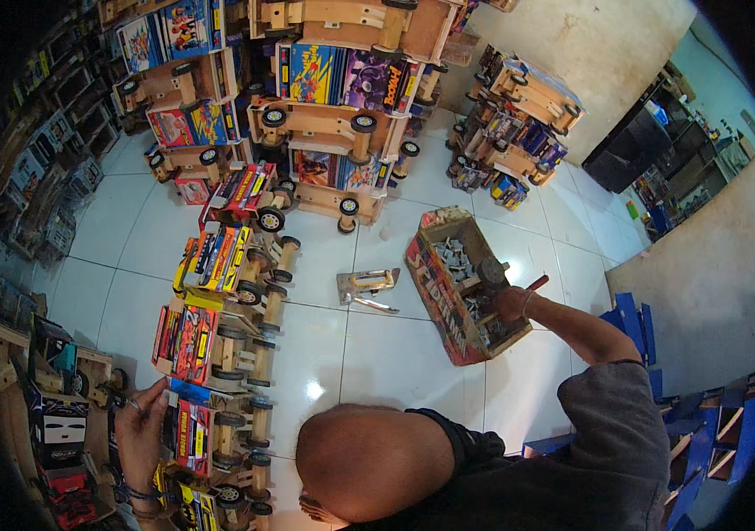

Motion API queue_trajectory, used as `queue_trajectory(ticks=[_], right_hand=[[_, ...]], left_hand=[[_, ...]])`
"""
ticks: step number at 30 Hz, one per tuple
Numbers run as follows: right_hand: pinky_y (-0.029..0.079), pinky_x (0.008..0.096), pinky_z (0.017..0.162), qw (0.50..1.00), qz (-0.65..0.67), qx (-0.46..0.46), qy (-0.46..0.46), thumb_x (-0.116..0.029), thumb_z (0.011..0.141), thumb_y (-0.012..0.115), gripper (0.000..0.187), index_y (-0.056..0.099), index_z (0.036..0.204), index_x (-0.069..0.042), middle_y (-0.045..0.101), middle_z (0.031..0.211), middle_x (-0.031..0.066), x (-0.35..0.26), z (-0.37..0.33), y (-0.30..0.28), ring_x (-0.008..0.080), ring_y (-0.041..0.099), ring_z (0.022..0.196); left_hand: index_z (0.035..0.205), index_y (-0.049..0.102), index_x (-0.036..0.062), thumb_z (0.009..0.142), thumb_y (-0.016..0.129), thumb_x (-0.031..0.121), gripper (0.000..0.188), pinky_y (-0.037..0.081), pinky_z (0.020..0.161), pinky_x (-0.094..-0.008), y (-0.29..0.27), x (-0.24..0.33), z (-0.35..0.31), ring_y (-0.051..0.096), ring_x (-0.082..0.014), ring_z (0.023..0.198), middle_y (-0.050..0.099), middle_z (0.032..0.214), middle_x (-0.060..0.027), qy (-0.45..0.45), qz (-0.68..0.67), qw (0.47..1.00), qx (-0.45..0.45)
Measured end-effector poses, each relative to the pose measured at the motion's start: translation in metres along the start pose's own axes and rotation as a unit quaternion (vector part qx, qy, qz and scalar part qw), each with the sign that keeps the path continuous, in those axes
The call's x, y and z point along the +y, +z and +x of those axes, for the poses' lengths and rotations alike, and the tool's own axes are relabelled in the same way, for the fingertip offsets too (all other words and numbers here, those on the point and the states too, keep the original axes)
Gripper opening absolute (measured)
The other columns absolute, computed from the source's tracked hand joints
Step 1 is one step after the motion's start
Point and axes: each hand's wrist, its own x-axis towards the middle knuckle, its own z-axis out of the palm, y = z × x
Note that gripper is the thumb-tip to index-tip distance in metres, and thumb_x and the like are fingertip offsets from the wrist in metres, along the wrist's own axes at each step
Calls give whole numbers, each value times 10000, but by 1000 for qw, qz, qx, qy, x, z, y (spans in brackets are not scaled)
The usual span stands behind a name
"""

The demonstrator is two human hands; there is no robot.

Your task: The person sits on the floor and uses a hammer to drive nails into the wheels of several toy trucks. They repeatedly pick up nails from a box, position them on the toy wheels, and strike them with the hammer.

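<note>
My left hand [138, 431] is at the lower left, wearing a ring and wristbands. Its thumb and fingertips pinch the edge of a blue panel [190, 391] on a toy truck [191, 435] in the near row. My right hand [508, 303] reaches into a worn wooden crate [437, 299] of small grey pieces [455, 257]. Those fingers are mostly hidden, and a slim red-ended thing [538, 282] sticks out beside the wrist; whether I grip it is unclear. A dark round piece [489, 271] lies by that hand.
More wooden toy trucks [187, 341] with black wheels line up on the white tiles. Stacks of them [333, 124] rise at the back, another pile [519, 124] to their right. A metal tool [368, 285] lies left of the crate. Blue wooden frames [705, 442] stand right, near my bent knee [368, 460].
</note>
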Motion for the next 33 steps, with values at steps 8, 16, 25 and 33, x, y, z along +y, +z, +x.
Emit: queue_trajectory(ticks=[8, 16, 25, 33], right_hand=[[574, 407, 881, 991, 67, 105, 50, -280, 826, 672, 238, 762, 957, -103, 709, 1090, 126, -2, 5, 75, 306, 681, 1005], [509, 301, 655, 761, 628, 52, 152, -440, 959, 691, 403, 737, 1087, -61, 693, 860, 50, -37, -141, -96, 136, 611, 722], [358, 201, 510, 625, 741, 53, -239, -382, 1039, 600, 357, 705, 1148, -59, 657, 1103, -21, -133, -98, -342, 21, 425, 663], [410, 241, 488, 683, 603, 37, -411, -368, 1036, 608, 316, 641, 1135, -70, 575, 789, -28, -222, -58, -472, 54, 474, 534]], left_hand=[[1426, 550, 6, 1039, 598, 125, 408, 482, 954, -285, -17, -14, -10, 606, -156, 1136, 659, 1258, -108, -18, -79, 993, 84], [1302, 617, 1, 1038, 596, 119, 290, 467, 962, -288, -15, 26, 1, 598, -134, 1087, 656, 1189, -74, 82, -97, 973, 193], [1273, 639, 22, 934, 736, 84, 358, 566, 822, -304, 70, 129, -8, 692, -169, 998, 712, 1133, -138, 253, -28, 967, -19], [1061, 754, -3, 900, 782, 99, 192, 563, 813, -240, 34, 98, -30, 679, -83, 877, 747, 963, -73, 21, -160, 981, 103]])
